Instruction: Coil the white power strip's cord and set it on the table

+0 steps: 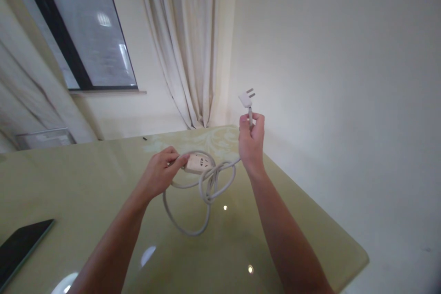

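A white power strip point(199, 163) lies on the glossy table, its socket holes facing up. My left hand point(161, 170) is closed on the strip's left end, thumb on top. Loops of its pale cord point(209, 186) are tangled in a loose knot to the right and in front of the strip. My right hand point(252, 142) is raised above the table's right side, pinching the cord just below the white plug point(245, 99). The plug's metal prongs point up and to the right, touching nothing.
The pale green table point(103, 183) has its right edge along a bare wall point(337, 78). A dark flat device point(24, 248) lies at the left. A small dark object point(144, 138) sits near the far edge. Curtains point(186, 41) and a window point(86, 23) are behind.
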`<state>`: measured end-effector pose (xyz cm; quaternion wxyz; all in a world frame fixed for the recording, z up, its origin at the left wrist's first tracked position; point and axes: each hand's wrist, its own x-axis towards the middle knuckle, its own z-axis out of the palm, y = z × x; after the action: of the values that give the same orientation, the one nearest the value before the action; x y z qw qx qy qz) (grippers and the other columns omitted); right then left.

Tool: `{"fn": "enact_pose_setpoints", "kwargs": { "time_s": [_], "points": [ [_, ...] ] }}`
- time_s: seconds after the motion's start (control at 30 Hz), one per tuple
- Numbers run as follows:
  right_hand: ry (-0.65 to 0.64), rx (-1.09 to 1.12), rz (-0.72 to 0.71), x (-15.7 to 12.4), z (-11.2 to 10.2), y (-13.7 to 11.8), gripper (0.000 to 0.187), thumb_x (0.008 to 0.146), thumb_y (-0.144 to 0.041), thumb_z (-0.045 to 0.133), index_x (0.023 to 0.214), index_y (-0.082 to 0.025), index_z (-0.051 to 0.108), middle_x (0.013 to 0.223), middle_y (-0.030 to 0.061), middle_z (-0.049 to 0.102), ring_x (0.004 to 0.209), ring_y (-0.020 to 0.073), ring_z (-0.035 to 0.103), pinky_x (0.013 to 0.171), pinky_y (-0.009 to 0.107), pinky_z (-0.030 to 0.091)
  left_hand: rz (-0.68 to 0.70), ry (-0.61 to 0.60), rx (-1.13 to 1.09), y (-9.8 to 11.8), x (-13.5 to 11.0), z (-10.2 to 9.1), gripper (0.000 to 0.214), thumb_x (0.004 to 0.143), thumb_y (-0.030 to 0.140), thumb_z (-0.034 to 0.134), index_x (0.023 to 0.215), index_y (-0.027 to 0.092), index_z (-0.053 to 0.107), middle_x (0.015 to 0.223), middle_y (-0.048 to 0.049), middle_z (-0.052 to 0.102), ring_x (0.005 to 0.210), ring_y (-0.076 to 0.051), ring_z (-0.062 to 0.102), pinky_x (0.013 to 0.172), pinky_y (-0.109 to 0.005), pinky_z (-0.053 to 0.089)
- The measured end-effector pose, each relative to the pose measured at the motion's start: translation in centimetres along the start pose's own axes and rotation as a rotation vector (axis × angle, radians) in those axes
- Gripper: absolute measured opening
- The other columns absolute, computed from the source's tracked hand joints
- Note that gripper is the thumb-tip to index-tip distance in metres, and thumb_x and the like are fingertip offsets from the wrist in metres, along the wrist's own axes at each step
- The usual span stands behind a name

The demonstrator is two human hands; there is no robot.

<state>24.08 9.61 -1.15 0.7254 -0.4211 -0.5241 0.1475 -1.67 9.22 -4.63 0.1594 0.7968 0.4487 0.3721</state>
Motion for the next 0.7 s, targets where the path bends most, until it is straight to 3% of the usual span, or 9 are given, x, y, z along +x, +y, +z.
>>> {"fn": "enact_pose_setpoints", "kwargs": {
  "time_s": [0.13, 0.27, 0.33, 0.43, 0.53, 0.6, 0.7],
  "points": [
    [0.112, -0.217, -0.144, -0.4, 0.0, -0.1, 0.028, 0.106, -0.049, 0.047, 0.108, -0.024, 0.058, 0.068, -0.0052, 0.048, 0.058, 0.0127, 0.042, 0.059, 0.028, 0.03, 0.026, -0.057, 0.031, 0.1, -0.1, -0.5, 0.055, 0.098, 0.057, 0.051, 0.06, 0.02, 0.065, 0.073, -0.0019, 0.058, 0.065, -0.016, 0.055, 0.066, -0.03, 0.038],
    [0.082, -0.26, -0.247, -0.9, 0.2, -0.7, 0.029, 0.106, -0.046, 0.046, 0.113, -0.024, 0.064, 0.077, -0.0016, 0.058, 0.067, 0.0141, 0.05, 0.066, 0.029, 0.036, -0.013, -0.057, 0.037, 0.8, -0.2, -0.4, 0.054, 0.096, 0.059, 0.052, 0.061, 0.021, 0.067, 0.074, -0.0028, 0.06, 0.066, -0.017, 0.057, 0.065, -0.03, 0.039],
    [0.028, -0.198, -0.153, -0.9, 0.5, -0.7, 0.029, 0.103, -0.049, 0.051, 0.105, -0.024, 0.067, 0.071, -0.0033, 0.055, 0.063, 0.0139, 0.048, 0.064, 0.028, 0.037, -0.057, 0.009, 0.024, 1.1, -0.1, -0.2, 0.054, 0.095, 0.06, 0.052, 0.061, 0.021, 0.067, 0.074, -0.0033, 0.061, 0.067, -0.018, 0.059, 0.065, -0.03, 0.04],
    [-0.111, 0.096, 0.18, -0.6, 1.2, -0.1, 0.03, 0.093, -0.053, 0.063, 0.093, -0.024, 0.07, 0.06, -0.0052, 0.051, 0.056, 0.0139, 0.049, 0.06, 0.028, 0.039, -0.172, 0.134, 0.008, 1.2, 0.0, 0.2, 0.054, 0.094, 0.062, 0.05, 0.062, 0.021, 0.065, 0.075, -0.0032, 0.061, 0.063, -0.017, 0.057, 0.061, -0.03, 0.039],
    [-0.24, 0.437, 0.522, -0.7, 2.1, 0.7, 0.036, 0.081, -0.058, 0.071, 0.085, -0.022, 0.074, 0.068, 0.0005, 0.066, 0.067, 0.0172, 0.062, 0.068, 0.03, 0.048, -0.237, 0.259, 0.019, 1.0, 0.0, 0.4, 0.053, 0.095, 0.06, 0.05, 0.064, 0.021, 0.065, 0.074, -0.0026, 0.06, 0.064, -0.018, 0.055, 0.061, -0.031, 0.038],
    [-0.354, 0.505, 0.581, -1.2, 2.9, 1.0, 0.037, 0.078, -0.058, 0.073, 0.084, -0.021, 0.078, 0.084, 0.0054, 0.076, 0.083, 0.0204, 0.069, 0.079, 0.032, 0.051, -0.261, 0.337, -0.001, 0.7, 0.0, 0.4, 0.051, 0.094, 0.06, 0.051, 0.066, 0.02, 0.067, 0.072, -0.0021, 0.059, 0.067, -0.018, 0.054, 0.062, -0.031, 0.037],
    [-0.522, 0.429, 0.522, -2.1, 3.7, 1.0, 0.035, 0.08, -0.054, 0.072, 0.089, -0.021, 0.082, 0.099, 0.0073, 0.079, 0.096, 0.0221, 0.071, 0.087, 0.034, 0.052, -0.313, 0.395, -0.088, 0.2, -0.1, 0.2, 0.051, 0.093, 0.063, 0.054, 0.068, 0.02, 0.066, 0.068, -0.0011, 0.057, 0.066, -0.018, 0.052, 0.059, -0.031, 0.035]
  ]
}}
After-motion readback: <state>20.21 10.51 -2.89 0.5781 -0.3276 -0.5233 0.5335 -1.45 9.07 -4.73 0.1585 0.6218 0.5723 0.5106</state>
